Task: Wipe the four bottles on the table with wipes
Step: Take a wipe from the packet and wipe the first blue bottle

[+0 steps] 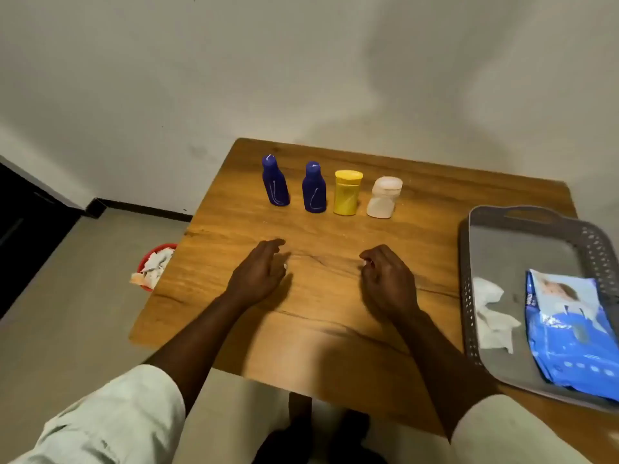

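Four bottles stand upright in a row at the far side of the wooden table [234, 313]: a blue bottle [275, 181], a second blue bottle [314, 188], a yellow bottle [347, 193] and a white bottle [383, 197]. My left hand [259, 274] and my right hand [388, 277] rest on the table in front of the row, well short of it. Both hold nothing; the left fingers are loosely apart, the right fingers curl inward. A blue wipes pack [569, 333] and a crumpled white wipe [490, 316] lie in the grey tray [469, 249] at the right.
A red bin [152, 254] with used white wipes stands on the floor left of the table. The tray overhangs the table's right side. A white wall is close behind the table. Pale sleeves cover my upper arms.
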